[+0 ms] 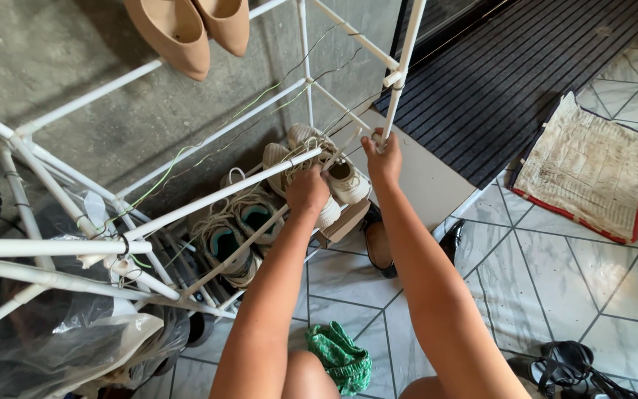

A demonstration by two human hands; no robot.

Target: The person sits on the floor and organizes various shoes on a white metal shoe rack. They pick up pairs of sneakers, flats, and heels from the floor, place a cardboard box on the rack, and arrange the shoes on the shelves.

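Both hands reach into the white tube shoe rack [208,199]: the left hand [307,191] is curled over a cream lace-up shoe [337,181] on its low tier, the right hand [382,159] closed round the rack's thin corner post. Beside the rack's foot lies crumpled green cloth [341,358] on glossy marbled floor tiles [555,281]. Beyond the rack, a ribbed dark doormat [511,81] leaves open floor.

The left hand [308,191] hides part of the cream shoes [345,177], and its fingers curl out of sight behind the white rack bar [215,198]. The tan heels [186,29] at the upper left are cut off by the top edge. The black sandals [574,369] at the lower right run past the bottom edge.
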